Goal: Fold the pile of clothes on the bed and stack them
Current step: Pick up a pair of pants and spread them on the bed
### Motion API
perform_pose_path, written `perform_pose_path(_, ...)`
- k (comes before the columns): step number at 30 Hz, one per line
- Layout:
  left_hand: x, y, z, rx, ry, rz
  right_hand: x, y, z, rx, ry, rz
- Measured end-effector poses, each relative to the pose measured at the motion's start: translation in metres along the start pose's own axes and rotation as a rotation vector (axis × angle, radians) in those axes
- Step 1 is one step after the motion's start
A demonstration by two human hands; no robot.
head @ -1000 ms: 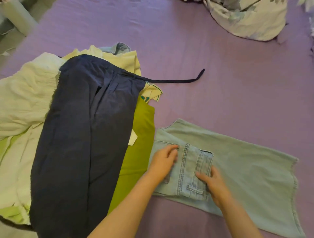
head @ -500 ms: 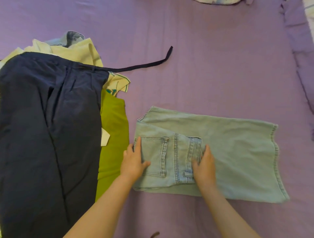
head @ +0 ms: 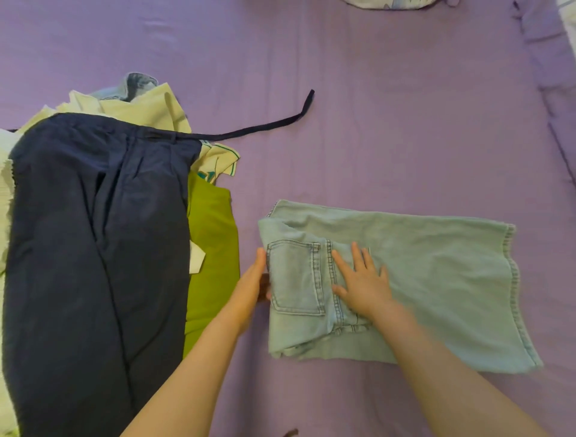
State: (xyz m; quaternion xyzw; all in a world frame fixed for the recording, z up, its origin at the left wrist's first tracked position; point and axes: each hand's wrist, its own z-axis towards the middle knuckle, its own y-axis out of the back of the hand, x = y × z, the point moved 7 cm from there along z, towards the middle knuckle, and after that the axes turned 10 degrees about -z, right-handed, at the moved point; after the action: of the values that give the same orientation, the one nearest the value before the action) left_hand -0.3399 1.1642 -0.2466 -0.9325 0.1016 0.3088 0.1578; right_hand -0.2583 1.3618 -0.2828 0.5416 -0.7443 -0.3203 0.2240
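Observation:
Light blue jeans (head: 436,280) lie partly folded on the purple bed sheet (head: 374,124), back pocket facing up at their left end. My right hand (head: 364,280) presses flat on the denim just right of the pocket seam, fingers spread. My left hand (head: 257,277) sits at the jeans' left edge with its fingers against the fold; the fingertips are hidden. To the left is the pile of clothes: dark navy trousers (head: 93,265) on top, a green garment (head: 215,265) and pale yellow pieces (head: 140,109) under them.
A navy drawstring (head: 274,124) trails from the trousers across the sheet. A patterned pillow or duvet (head: 389,3) peeks in at the top edge. The sheet rumples along the bed's right side (head: 554,140).
My left hand slid off the pocket to the jeans' left edge. My right hand shifted onto the denim and spread flat. The view moved slightly.

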Motion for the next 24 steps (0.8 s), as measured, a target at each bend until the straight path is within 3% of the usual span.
perform_pose_path(2,-0.009,-0.018,-0.007,0.029,-0.052,-0.041,-0.001,0.022,-0.009,-0.033,-0.038,0.211)
perform_pose_path(4,-0.014,-0.041,-0.015,0.074,-0.074,-0.06,0.001,0.047,-0.026,-0.142,-0.044,0.612)
perform_pose_path(6,-0.015,-0.071,-0.023,0.128,-0.07,-0.021,0.015,0.059,-0.05,-0.041,0.061,1.237)
perform_pose_path(8,-0.015,-0.105,-0.034,0.195,-0.071,0.029,0.017,0.063,-0.072,0.07,0.148,1.582)
perform_pose_path(11,-0.01,-0.151,-0.048,0.268,-0.068,0.079,-0.027,0.065,-0.098,-0.119,0.129,1.537)
perform_pose_path(14,-0.004,-0.198,-0.056,0.34,-0.057,0.109,-0.104,0.057,-0.119,-0.316,-0.065,1.549)
perform_pose_path(17,-0.002,-0.232,-0.054,0.257,-0.143,0.187,-0.179,0.046,-0.139,-0.428,-0.239,1.508)
perform_pose_path(20,0.011,-0.26,-0.04,0.212,-0.373,0.765,-0.235,0.03,-0.147,-0.489,-0.382,1.349)
perform_pose_path(24,0.06,-0.279,-0.016,0.233,-0.376,1.249,-0.272,-0.002,-0.129,-0.435,-0.436,1.179)
